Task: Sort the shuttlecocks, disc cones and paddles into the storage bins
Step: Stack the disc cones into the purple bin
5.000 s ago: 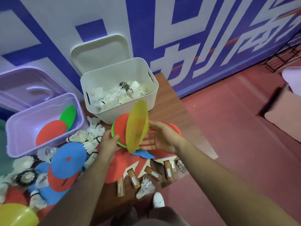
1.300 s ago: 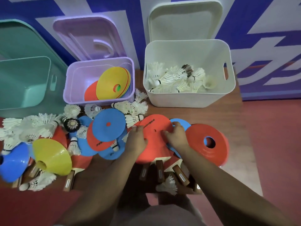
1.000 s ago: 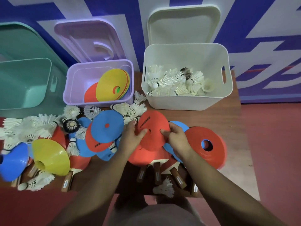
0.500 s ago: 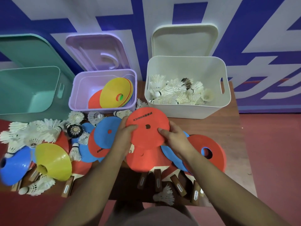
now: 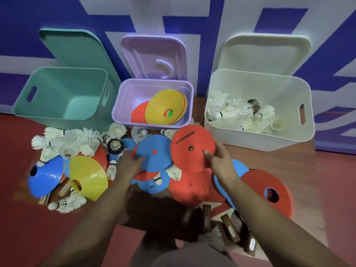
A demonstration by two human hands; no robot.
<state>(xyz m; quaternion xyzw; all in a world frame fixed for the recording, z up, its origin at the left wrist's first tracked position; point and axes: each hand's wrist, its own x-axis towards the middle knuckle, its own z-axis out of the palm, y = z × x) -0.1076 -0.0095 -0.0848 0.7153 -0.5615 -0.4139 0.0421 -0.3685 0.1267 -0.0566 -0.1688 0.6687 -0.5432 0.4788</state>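
Note:
My right hand (image 5: 219, 160) pinches a flat red disc (image 5: 192, 148) by its right edge and holds it just above the pile. My left hand (image 5: 130, 162) lies with its fingers on the left edge of a blue disc (image 5: 156, 154). At the back stand a purple bin (image 5: 154, 82) holding yellow and red disc cones (image 5: 165, 107), a white bin (image 5: 258, 140) with shuttlecocks (image 5: 238, 112), and a green bin (image 5: 57, 93) with nothing in it. Loose shuttlecocks (image 5: 73, 139) lie at the left. Paddles with wooden handles (image 5: 229, 228) lie near me.
A red cone (image 5: 256, 184) lies at the right, with a yellow cone (image 5: 90, 174) and a blue cone (image 5: 48, 178) at the left. More red and blue discs overlap mid-table. All three bin lids lean against the blue and white wall.
My left hand has let go of the red disc and moved left onto the blue disc. My right hand alone now holds the red disc, lifted higher toward the bins.

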